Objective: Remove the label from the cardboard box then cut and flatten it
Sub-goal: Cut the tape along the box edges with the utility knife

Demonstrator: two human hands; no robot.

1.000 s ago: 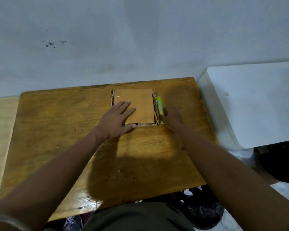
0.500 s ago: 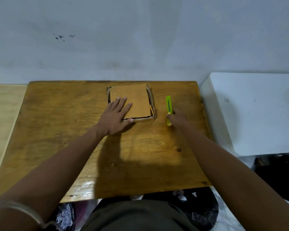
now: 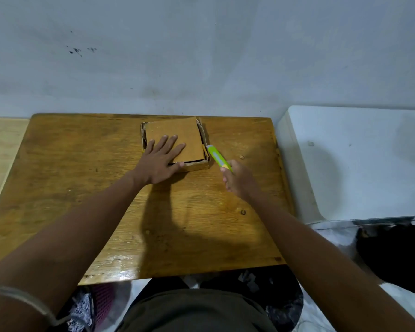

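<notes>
A low, squashed brown cardboard box (image 3: 177, 133) lies at the far middle of the wooden table (image 3: 82, 188). My left hand (image 3: 162, 161) rests flat on its near left part, fingers spread. My right hand (image 3: 237, 180) grips the handle end of a green utility knife (image 3: 217, 159). The knife points up and to the left, with its tip at the box's right side near the front corner. No label shows on the box's top face.
A white block-like surface (image 3: 357, 164) stands right of the table. A pale wooden board (image 3: 0, 152) adjoins the table's left side. A grey wall (image 3: 201, 56) rises right behind the box. Dark bags and cloth (image 3: 285, 303) lie on the floor below.
My right hand has brought the knife from lying straight beside the box to an angle with its tip against the box's right side. My left hand slid a little further onto the box.
</notes>
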